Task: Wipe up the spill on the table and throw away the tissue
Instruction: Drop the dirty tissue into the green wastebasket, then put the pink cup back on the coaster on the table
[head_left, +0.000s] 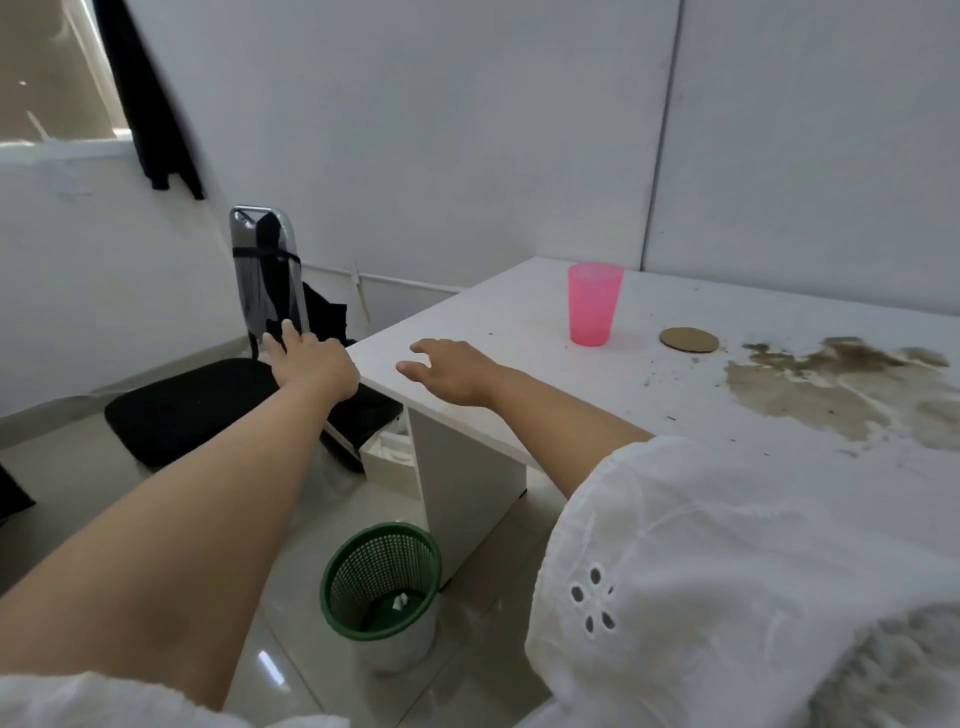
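A brownish spill (852, 389) spreads over the right part of the white table (545, 395), with dark specks around it. My left hand (311, 364) reaches past the table's left corner, its fingertips against the back of a black chair (265, 291); whether it grips anything I cannot tell. My right hand (447, 369) hovers over the table's left corner, fingers spread, holding nothing. A green mesh bin (382, 579) stands on the floor beside the table's leg, with a small white scrap at its bottom. No tissue shows on the table.
A pink plastic cup (594, 304) stands upright at the table's far side, a round brown coaster (689, 340) to its right. A white box (389, 457) lies under the table's corner. White wall panels close off the back. The floor is glossy tile.
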